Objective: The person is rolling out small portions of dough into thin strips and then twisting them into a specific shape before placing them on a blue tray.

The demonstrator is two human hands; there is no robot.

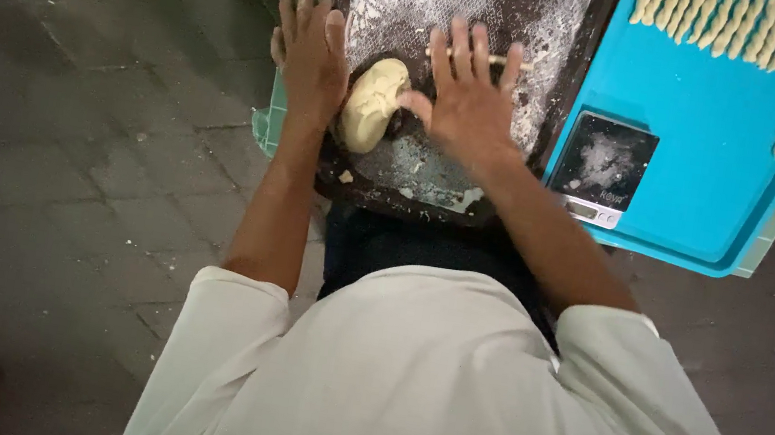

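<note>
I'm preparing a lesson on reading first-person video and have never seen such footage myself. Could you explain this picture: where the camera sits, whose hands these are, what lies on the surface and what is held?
The single picture comes from a camera worn on a person's head, looking down past a white shirt. No machine is involved, only two bare hands. The left hand lies flat at the left edge of a dark floured board. The right hand rests open over a thin stick, its thumb touching a lump of pale dough between the hands. Neither hand grips anything. Beside the board, a blue tray carries a small scale and rows of twisted dough pieces.
</note>
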